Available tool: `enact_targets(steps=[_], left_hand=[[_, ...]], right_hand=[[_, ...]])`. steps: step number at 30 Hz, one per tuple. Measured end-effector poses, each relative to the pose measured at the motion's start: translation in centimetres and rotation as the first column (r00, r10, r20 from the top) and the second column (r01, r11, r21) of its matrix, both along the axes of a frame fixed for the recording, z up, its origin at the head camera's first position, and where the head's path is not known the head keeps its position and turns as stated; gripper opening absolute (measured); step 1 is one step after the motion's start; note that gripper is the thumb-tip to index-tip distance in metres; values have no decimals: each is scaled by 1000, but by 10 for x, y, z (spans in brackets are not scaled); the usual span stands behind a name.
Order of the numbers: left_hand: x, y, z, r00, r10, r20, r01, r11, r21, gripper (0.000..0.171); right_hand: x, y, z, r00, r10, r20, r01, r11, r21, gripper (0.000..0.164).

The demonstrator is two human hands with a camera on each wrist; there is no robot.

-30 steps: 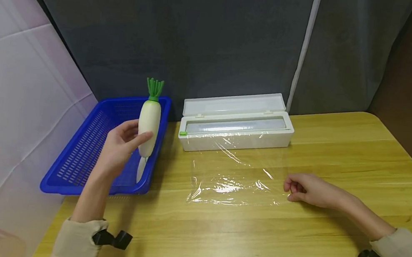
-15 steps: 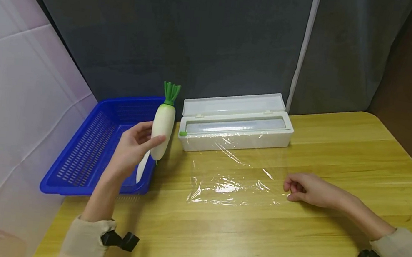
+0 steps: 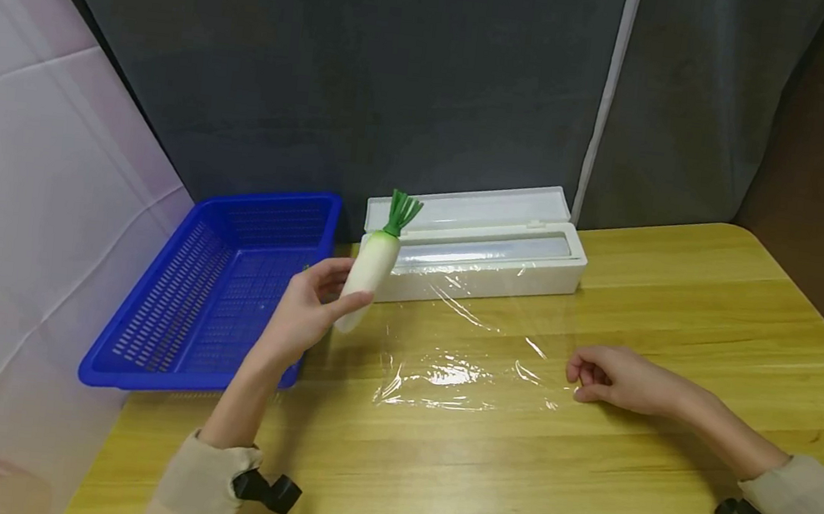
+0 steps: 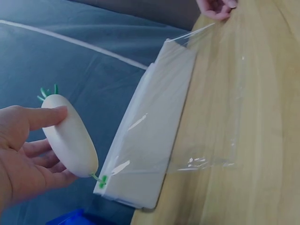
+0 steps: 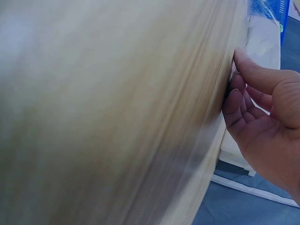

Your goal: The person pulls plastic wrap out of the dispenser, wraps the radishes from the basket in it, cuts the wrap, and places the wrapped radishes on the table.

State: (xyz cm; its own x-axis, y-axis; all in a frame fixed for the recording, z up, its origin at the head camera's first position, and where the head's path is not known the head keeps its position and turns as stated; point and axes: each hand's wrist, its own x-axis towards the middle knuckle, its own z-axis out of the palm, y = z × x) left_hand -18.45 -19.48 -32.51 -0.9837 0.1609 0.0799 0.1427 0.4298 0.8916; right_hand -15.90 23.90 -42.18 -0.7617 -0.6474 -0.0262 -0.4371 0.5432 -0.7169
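Note:
My left hand (image 3: 304,308) grips a white radish (image 3: 371,269) with a tuft of green stalks, thumb on one side and fingers on the other. It hangs tilted above the table, in front of the left end of a white cling film box (image 3: 488,282). From that box, lid raised, a sheet of clear cling film (image 3: 456,375) stretches out over the wood. My right hand (image 3: 625,382) pinches the sheet's right corner between thumb and curled fingers. In the left wrist view the film (image 4: 206,108) runs up to the right fingertips; the radish (image 4: 70,136) shows a thin root end.
A blue perforated basket (image 3: 158,381) stands at the left, its right edge partly behind my left hand. The wooden table (image 3: 508,493) extends toward me and to the right. A dark grey curtain (image 3: 402,63) hangs behind the box, and a pale sheet (image 3: 49,194) at the left.
My left hand has carried the radish rightward from over the basket to in front of the box's left end, its stalks now leaning right. The right hand and the film have stayed put.

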Motion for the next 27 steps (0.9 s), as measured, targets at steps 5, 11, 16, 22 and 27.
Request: enact_targets(steps=[5, 11, 16, 22, 27], left_hand=[[-2, 12, -9, 999, -36, -24, 36, 999, 25, 50], [-5, 27, -20, 994, -94, -61, 96, 995, 36, 48], [-7, 37, -25, 988, -136, -72, 140, 989, 48, 47], [-12, 50, -33, 980, -187, -71, 192, 978, 76, 50], [-14, 59, -41, 971, -231, -67, 235, 970, 59, 46]], right_hand=[[0, 0, 1, 1000, -1, 2, 1, 1000, -2, 15], [-1, 1, -1, 1000, -2, 9, 2, 1000, 1, 15], [-2, 3, -2, 1000, -3, 12, 3, 1000, -2, 15], [-4, 5, -3, 1000, -10, 25, 10, 1000, 7, 16], [-4, 4, -2, 999, -14, 37, 14, 1000, 10, 17]])
